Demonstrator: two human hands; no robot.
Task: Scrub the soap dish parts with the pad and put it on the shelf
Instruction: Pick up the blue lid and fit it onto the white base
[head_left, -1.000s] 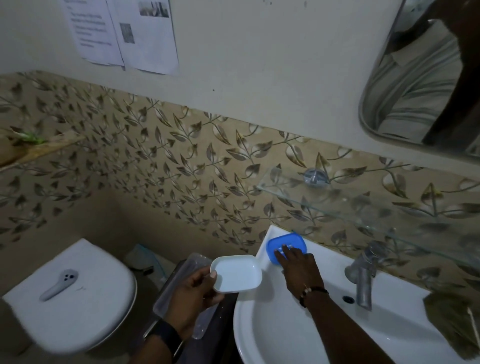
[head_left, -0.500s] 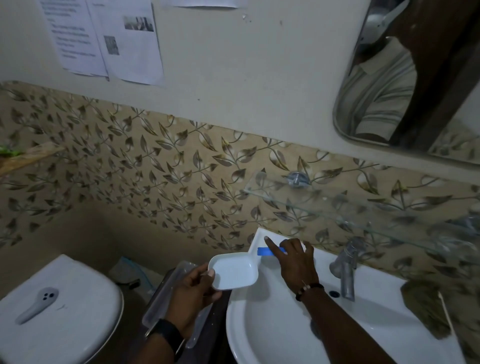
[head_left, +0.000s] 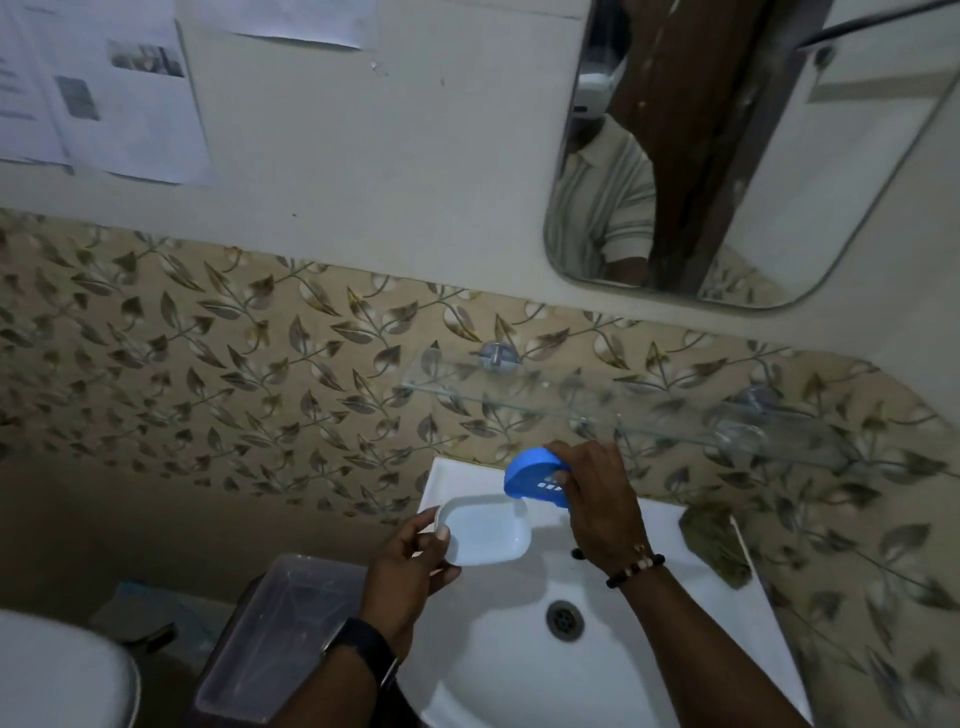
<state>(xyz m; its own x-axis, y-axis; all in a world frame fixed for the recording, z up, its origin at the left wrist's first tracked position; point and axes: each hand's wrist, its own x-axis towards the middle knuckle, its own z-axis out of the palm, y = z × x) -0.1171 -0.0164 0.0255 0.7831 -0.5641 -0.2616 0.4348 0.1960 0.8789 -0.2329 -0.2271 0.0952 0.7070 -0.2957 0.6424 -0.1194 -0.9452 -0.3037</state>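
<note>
My left hand (head_left: 408, 564) grips the white soap dish tray (head_left: 485, 530) by its left rim, holding it level over the sink's left back corner. My right hand (head_left: 597, 499) holds the blue slotted soap dish insert (head_left: 532, 475), lifted and tilted on edge just above the tray's right end. The glass shelf (head_left: 597, 410) runs along the tiled wall right above my right hand. A dark green scrub pad (head_left: 714, 543) lies on the sink's right back ledge.
The white sink (head_left: 519, 670) with its drain (head_left: 563, 618) is below my hands; the tap is hidden behind my right hand. A clear plastic box (head_left: 280, 631) stands left of the sink, and a toilet lid (head_left: 57, 675) shows at the lower left. A mirror (head_left: 727, 156) hangs above.
My right hand has picked the blue insert up off the sink ledge and tilted it upright. The left hand has brought the white tray right, under it. The view has tilted upward.
</note>
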